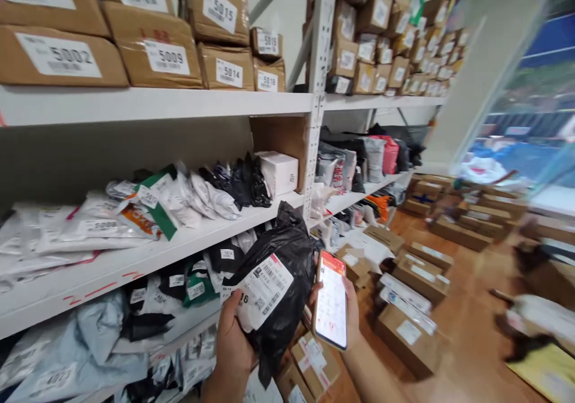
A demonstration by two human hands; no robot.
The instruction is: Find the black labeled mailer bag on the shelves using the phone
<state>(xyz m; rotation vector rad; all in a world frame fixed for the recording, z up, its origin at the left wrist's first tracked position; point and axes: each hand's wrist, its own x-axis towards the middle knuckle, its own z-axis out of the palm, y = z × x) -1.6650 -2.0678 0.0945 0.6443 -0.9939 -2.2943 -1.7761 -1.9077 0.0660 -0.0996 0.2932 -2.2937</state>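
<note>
Left hand (233, 343) is clamped around the lower edge of a black parcel bag (281, 271), thumb resting on its white shipping label (263, 289). The bag is held upright in the near centre, in front of the shelves (148, 253). Right hand (348, 319) is closed around a phone (331, 300), screen lit, just right of the bag and touching it. Soft mail bags (112, 217) fill the middle shelf at left. Numbered cardboard boxes (157, 50) sit on the top shelf. More boxes (406, 331) lie on the floor at right.

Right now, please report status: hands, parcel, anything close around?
Left hand grips black parcel, label facing up. Right hand holds phone, screen lit. Shelf of bagged parcels at left; cardboard boxes on floor ahead.
</note>
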